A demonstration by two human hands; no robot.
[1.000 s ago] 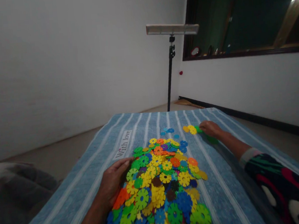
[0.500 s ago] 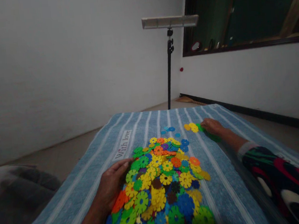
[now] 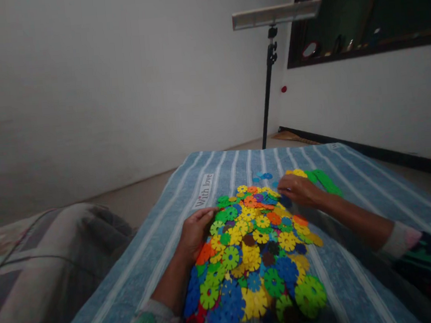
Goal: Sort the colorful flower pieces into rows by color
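Note:
A heap of flower-shaped plastic discs (image 3: pixel 252 254) in yellow, green, blue, orange and brown covers the middle of the striped cloth (image 3: pixel 162 246). My left hand (image 3: pixel 197 232) rests against the heap's upper left edge, thumb and fingers drawn together beside the green discs (image 3: pixel 227 213). Whether a disc is between those fingertips cannot be made out. Over the heap's far right corner is my right hand (image 3: pixel 299 190), its fingers bent down and closed, their tips partly hidden. Just past it lie yellow discs (image 3: pixel 299 173) and a row of green discs (image 3: pixel 325 181).
A few blue discs (image 3: pixel 265 176) lie apart beyond the heap. Behind the cloth's far edge stands a lamp on a black pole (image 3: pixel 267 91). Grey fabric (image 3: pixel 68 254) bulges at the left, and a window (image 3: pixel 361 13) is at upper right.
My right hand has come left from the green discs to the heap's far corner, leaving the green row uncovered. My left hand stays by the heap's edge. The view has swung left.

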